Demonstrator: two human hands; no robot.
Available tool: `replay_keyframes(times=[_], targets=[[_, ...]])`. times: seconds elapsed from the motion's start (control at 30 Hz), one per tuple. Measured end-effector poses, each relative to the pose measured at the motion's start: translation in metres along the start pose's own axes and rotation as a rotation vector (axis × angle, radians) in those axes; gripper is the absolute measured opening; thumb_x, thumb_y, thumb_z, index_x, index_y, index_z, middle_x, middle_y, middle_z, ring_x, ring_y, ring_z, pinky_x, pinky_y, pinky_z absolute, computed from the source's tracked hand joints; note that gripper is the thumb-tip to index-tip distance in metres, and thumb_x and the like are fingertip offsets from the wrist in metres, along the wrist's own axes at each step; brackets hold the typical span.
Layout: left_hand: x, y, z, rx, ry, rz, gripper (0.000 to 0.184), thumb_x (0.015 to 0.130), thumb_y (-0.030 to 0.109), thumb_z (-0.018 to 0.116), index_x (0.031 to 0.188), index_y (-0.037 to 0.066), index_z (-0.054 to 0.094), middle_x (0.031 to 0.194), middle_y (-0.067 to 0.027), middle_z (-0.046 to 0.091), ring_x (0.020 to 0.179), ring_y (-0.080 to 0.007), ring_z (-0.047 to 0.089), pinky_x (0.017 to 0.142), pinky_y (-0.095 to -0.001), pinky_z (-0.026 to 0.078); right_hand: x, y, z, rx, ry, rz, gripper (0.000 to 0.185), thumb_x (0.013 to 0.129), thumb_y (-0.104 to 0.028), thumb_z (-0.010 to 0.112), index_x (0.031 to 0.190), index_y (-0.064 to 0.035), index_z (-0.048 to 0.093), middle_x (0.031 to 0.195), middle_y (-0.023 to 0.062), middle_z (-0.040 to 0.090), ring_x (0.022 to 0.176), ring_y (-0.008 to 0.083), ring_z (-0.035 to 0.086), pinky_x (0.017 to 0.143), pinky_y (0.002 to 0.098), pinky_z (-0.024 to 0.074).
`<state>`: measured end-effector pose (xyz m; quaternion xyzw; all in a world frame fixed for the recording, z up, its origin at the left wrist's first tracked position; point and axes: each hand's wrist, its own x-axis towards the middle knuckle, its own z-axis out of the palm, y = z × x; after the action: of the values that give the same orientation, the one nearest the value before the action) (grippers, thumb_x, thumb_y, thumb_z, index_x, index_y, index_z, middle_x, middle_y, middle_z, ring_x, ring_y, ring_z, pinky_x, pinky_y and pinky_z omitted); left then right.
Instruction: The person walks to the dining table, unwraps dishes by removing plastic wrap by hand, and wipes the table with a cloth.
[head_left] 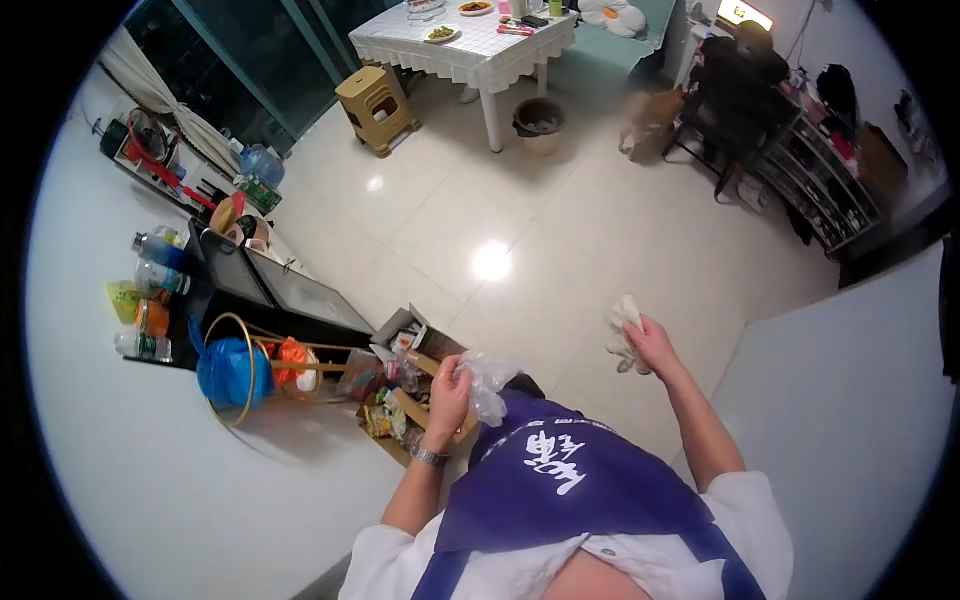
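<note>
My left hand (449, 398), with a watch at the wrist, is closed on a crumpled clear plastic bag (486, 388) in front of the blue apron (580, 470). Out to the right, my right hand (652, 346) grips a whitish cloth (624, 335) that hangs down over the floor. The two hands are well apart. Below and left of my left hand stand open cardboard boxes (400, 440) with packets in them.
A gold rack (250, 370) with a blue bag is at the left, beside a black cabinet (235, 265). Farther off are a table (490, 65), a stool (376, 108), a bucket (540, 140), a dog (652, 117) and a person (750, 70) in a chair.
</note>
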<state>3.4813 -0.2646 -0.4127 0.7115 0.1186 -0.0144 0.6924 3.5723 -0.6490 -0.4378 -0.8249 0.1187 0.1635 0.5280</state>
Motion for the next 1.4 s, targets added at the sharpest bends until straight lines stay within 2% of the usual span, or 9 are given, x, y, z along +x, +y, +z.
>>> replay_keyframes(times=[0.07,0.17,0.3,0.57,0.77,0.93,1.03,1.2,1.4], targets=[[0.038,0.014,-0.005,0.013,0.040,-0.019,0.015,0.093,0.007,0.052,0.105,0.000,0.057,0.089,-0.0004,0.059,0.080,-0.0063,0.053,0.070,-0.0218,0.045,0.048,-0.040,0.013,0.200,-0.129,0.006,0.035,0.094,-0.030,0.058,0.116,-0.0017,0.062,0.098,0.0073,0.068,0.084,0.0166,0.064,0.075,0.0333,0.0518],[0.112,0.016,-0.009,0.038,0.085,-0.002,0.014,0.093,0.006,0.051,0.104,-0.001,0.057,0.087,0.0002,0.059,0.079,-0.0063,0.053,0.069,-0.0213,0.045,0.116,-0.071,0.035,0.100,-0.141,-0.116,0.034,0.095,-0.029,0.058,0.115,-0.0015,0.062,0.097,0.0084,0.068,0.085,0.0162,0.064,0.076,0.0326,0.0521],[0.209,0.040,-0.028,-0.091,0.090,-0.048,0.014,0.093,0.007,0.052,0.103,-0.001,0.057,0.089,-0.0009,0.060,0.079,-0.0067,0.054,0.069,-0.0218,0.045,0.198,-0.135,0.035,0.025,-0.163,0.034,0.034,0.095,-0.028,0.057,0.117,-0.0019,0.062,0.099,0.0085,0.069,0.086,0.0157,0.064,0.077,0.0324,0.0525],[0.381,0.079,-0.063,0.001,0.092,-0.015,0.017,0.094,0.007,0.051,0.109,0.000,0.056,0.092,0.0001,0.061,0.081,-0.0055,0.054,0.070,-0.0204,0.045,0.388,-0.228,0.044,0.039,-0.168,-0.054,0.034,0.096,-0.026,0.055,0.120,-0.0024,0.060,0.098,0.0082,0.068,0.085,0.0151,0.065,0.076,0.0316,0.0526],[0.481,0.095,-0.065,-0.009,0.264,-0.028,0.018,0.094,0.006,0.051,0.109,-0.002,0.057,0.095,-0.0033,0.062,0.083,-0.0081,0.055,0.073,-0.0227,0.046,0.551,-0.303,0.037,-0.168,-0.179,-0.114,0.035,0.093,-0.027,0.057,0.116,-0.0013,0.062,0.098,0.0088,0.069,0.087,0.0164,0.064,0.079,0.0330,0.0508],[0.557,0.121,-0.070,0.005,0.389,-0.021,0.018,0.094,0.005,0.052,0.110,-0.002,0.056,0.097,-0.0045,0.062,0.086,-0.0093,0.056,0.075,-0.0233,0.047,0.690,-0.381,0.039,-0.031,-0.237,-0.228,0.038,0.092,-0.031,0.059,0.117,-0.0029,0.062,0.098,0.0099,0.068,0.086,0.0172,0.064,0.079,0.0343,0.0505],[0.595,0.135,-0.069,-0.038,0.433,-0.059,0.019,0.094,0.005,0.051,0.111,-0.002,0.056,0.098,-0.0049,0.062,0.087,-0.0104,0.057,0.076,-0.0243,0.047,0.767,-0.423,0.038,-0.127,-0.209,-0.398,0.039,0.091,-0.033,0.060,0.117,-0.0034,0.063,0.100,0.0113,0.069,0.089,0.0203,0.065,0.080,0.0350,0.0501],[0.655,0.156,-0.079,0.033,0.509,-0.075,0.016,0.095,0.008,0.050,0.107,0.001,0.057,0.095,-0.0018,0.062,0.082,-0.0080,0.056,0.072,-0.0224,0.047,0.848,-0.529,0.046,-0.340,-0.043,-0.576,0.037,0.091,-0.037,0.054,0.112,-0.0083,0.064,0.101,0.0209,0.067,0.095,0.0394,0.063,0.083,0.0452,0.0487],[0.747,0.167,-0.113,0.068,0.431,-0.101,0.016,0.095,0.008,0.049,0.107,0.001,0.057,0.096,-0.0025,0.062,0.084,-0.0084,0.056,0.074,-0.0231,0.046,0.928,-0.580,0.068,-0.531,0.189,-0.685,0.031,0.089,-0.031,0.054,0.106,-0.0052,0.060,0.100,0.0217,0.065,0.097,0.0405,0.060,0.083,0.0490,0.0467]])
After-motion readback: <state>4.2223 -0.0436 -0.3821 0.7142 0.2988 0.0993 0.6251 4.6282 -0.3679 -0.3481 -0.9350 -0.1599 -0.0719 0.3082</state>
